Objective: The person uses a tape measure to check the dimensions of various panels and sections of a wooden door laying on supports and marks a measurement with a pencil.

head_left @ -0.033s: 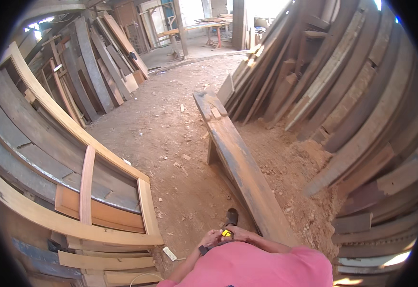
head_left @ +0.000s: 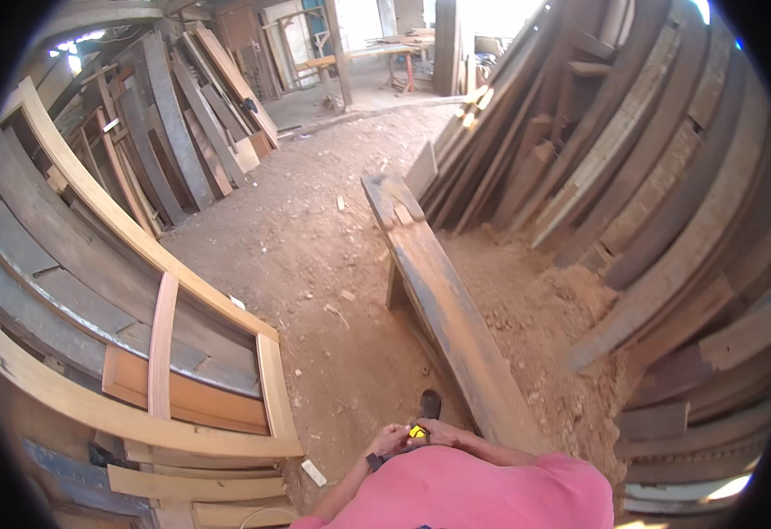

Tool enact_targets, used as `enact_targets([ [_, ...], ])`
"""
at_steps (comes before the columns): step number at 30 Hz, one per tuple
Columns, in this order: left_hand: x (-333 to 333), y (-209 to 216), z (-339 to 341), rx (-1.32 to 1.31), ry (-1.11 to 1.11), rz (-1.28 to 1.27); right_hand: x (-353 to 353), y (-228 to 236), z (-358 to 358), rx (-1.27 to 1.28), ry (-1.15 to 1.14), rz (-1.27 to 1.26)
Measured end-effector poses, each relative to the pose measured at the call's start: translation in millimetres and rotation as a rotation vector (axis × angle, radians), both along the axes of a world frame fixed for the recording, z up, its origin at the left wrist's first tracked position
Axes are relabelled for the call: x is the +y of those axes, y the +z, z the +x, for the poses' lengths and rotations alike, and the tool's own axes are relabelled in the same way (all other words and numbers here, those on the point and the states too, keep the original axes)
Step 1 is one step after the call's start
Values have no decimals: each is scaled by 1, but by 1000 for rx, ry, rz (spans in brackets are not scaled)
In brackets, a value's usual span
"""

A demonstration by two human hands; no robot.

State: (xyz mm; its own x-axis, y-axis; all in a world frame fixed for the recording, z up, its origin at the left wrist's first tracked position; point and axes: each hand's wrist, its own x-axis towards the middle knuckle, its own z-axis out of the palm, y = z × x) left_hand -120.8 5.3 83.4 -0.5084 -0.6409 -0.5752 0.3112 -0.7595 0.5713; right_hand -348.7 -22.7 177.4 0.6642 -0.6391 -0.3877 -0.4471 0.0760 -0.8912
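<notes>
A small yellow-and-black tape measure [head_left: 418, 432] is held between my two hands, close in front of my pink shirt. From its right side my right hand [head_left: 439, 430] wraps around it, fingers closed. My left hand [head_left: 390, 438] is closed at its left side, fingertips pinched against it; the exact grip is too small to see. A dark band circles my left wrist. Just right of my hands runs a long, worn wooden bench [head_left: 456, 317], with a small wood block [head_left: 403, 214] on its far end.
A pale wooden frame [head_left: 271, 379] with a crossbar leans at the left, over stacked boards. Tall planks [head_left: 650, 167] lean along the right. Wood scraps and sawdust litter the dirt floor [head_left: 315, 256]. A white strip [head_left: 314, 473] lies by the frame. Farther off stands a trestle table [head_left: 394, 50].
The view has shifted slightly, so the surroundings sit a little lower and farther right. My hands keep hold of the tape measure in nearly the same place.
</notes>
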Motion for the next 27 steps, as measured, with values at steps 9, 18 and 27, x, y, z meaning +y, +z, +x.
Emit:
enact_targets([
  [9, -195, 59, 43, -154, 259, 7, -253, 36, 58, 87, 307, -145],
  [18, -343, 57, 173, 65, 655, 95, -424, 16, 164, 126, 321, -284],
  [27, -575, 63, 380, -16, 749, 73, -617, -7, 219, 257, 126, -135],
])
